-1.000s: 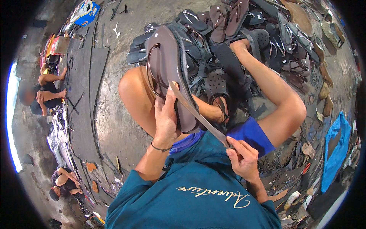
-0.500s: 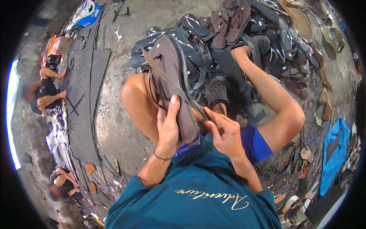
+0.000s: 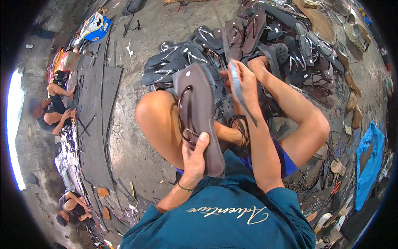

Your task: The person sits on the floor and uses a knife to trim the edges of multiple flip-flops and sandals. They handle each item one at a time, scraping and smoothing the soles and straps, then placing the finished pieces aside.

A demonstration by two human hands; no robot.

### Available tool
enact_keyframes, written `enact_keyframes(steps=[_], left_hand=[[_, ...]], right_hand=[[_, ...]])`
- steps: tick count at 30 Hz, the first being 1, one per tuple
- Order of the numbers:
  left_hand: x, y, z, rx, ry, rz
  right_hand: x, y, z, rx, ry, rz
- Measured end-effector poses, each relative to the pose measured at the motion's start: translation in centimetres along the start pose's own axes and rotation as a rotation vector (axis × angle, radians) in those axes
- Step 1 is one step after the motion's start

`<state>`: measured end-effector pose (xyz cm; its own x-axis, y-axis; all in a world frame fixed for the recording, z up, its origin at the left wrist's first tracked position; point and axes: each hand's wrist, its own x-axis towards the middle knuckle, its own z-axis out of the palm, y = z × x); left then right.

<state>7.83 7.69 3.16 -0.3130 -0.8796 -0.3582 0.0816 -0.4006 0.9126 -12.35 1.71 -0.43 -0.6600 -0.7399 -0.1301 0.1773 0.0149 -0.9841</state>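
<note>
A brown flip-flop [image 3: 202,112] with dark glossy straps and a grey layer along its sole edge is tilted up over my lap. My left hand [image 3: 193,159] grips it by the heel end, thumb on top and fingers at the strap side. To the right of it, my right hand [image 3: 248,85] is closed around the bluish-grey handle of a long thin knife [image 3: 236,81]. The blade, partly blurred, points up and away, clear of the flip-flop. The handle's tail runs down along my right wrist.
A heap of dark flip-flops [image 3: 168,62] spreads beyond my knees. Long black rubber sheets [image 3: 91,124] lie on the left, with two people [image 3: 56,108] seated past them. Scraps and a blue plastic sheet [image 3: 369,166] lie on the right; a blue box [image 3: 97,28] stands far left.
My right hand has lifted the knife away from the flip-flop's edge, up and to the right, and the blade has swung upward. The flip-flop in my left hand has come slightly nearer and right.
</note>
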Motion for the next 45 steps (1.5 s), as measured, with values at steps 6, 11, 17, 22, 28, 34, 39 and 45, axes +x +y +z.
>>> enact_keyframes(steps=[6, 11, 17, 22, 28, 34, 39, 45], left_hand=[[0.0, 0.0, -1.2, 0.340, -0.351, 0.111], [6.5, 5.4, -0.1, 0.209, -0.242, 0.105], [7.4, 9.5, 0.6, -0.230, -0.070, -0.095], [6.3, 8.2, -0.4, -0.167, -0.080, -0.250], [4.9, 7.2, -0.4, -0.054, 0.018, -0.396], [4.6, 6.6, -0.8, -0.050, -0.004, -0.417], [3.4, 5.6, -0.6, -0.029, 0.005, -0.127], [4.2, 7.4, 0.0, -0.114, -0.058, -0.128]], right_hand=[[-7.4, -3.9, -4.4, -0.099, -0.168, 0.216], [-10.9, -5.6, -4.0, -0.017, -0.313, 0.182], [-13.7, -3.4, -8.5, -0.171, 0.027, -0.245], [-19.9, -2.5, -12.5, -0.234, -0.477, -0.172], [-21.0, -2.0, -10.8, -0.335, -0.422, -0.223], [-19.4, -0.9, -8.2, -0.415, -0.225, -0.422], [-16.8, -2.3, -5.2, -0.338, -0.108, -0.392], [-17.1, -2.8, -6.2, -0.267, -0.174, -0.345]])
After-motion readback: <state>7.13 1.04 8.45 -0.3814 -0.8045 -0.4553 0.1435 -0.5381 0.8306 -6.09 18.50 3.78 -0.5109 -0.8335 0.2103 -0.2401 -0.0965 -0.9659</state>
